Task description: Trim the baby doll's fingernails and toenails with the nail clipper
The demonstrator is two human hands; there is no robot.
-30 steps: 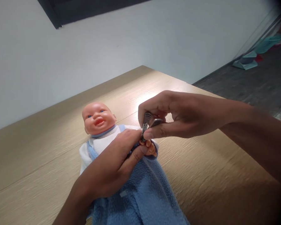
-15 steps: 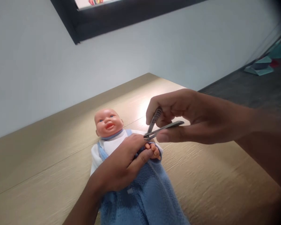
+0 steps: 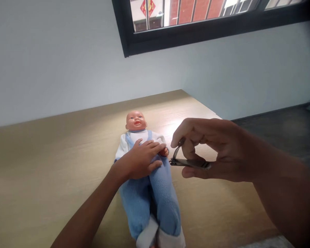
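Note:
A baby doll (image 3: 136, 120) in a white top and blue fuzzy overalls lies face up on the wooden table. My left hand (image 3: 144, 159) rests on its belly with fingers stretched out, the fingertips close to the doll's hand (image 3: 164, 152). Just right of the doll, my right hand (image 3: 209, 148) holds a metal nail clipper (image 3: 187, 162) between thumb and fingers. The clipper's lever is raised, and its jaws point left, a little apart from the doll's hand.
The wooden tabletop (image 3: 54, 165) reaches back to a pale wall (image 3: 67, 62). A dark-framed window (image 3: 186, 36) is set in the wall above. Past the table's right edge lies a dark floor (image 3: 279, 120).
The nail clipper has drawn back from the doll's hand. My left hand has loosened from the doll's hand and now lies flatter. The view has shifted, showing more window and the doll's legs.

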